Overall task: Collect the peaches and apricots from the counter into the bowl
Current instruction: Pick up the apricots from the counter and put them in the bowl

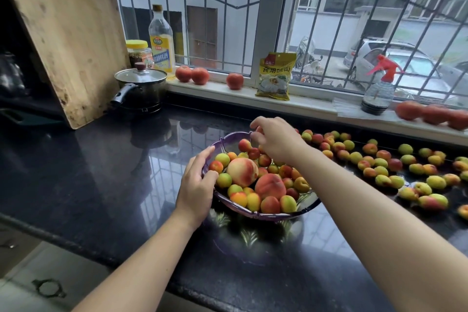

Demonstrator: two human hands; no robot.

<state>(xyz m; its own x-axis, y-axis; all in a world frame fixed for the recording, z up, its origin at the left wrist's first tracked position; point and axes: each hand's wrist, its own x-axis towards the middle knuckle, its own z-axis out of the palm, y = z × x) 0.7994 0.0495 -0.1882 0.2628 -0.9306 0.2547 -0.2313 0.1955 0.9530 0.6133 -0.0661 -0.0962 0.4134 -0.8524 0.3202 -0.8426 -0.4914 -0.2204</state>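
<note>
Steadying a purple glass bowl [253,214] while loading apricots.

Left hand [198,182] gripping the near rim, fingers curled, to stop sliding; right hand [274,143] over the far side, fingers loosely bent, contents hidden. Two peaches [255,178] inside; loose apricots [379,167] on the bench [101,172], right.

Soft, even daylight enters through the barred window [253,20] at the far side. The glossy black stone counter [114,172] mirrors it in pale glare. Edges bend from wide-angle distortion; the right margin blurs slightly.
</note>
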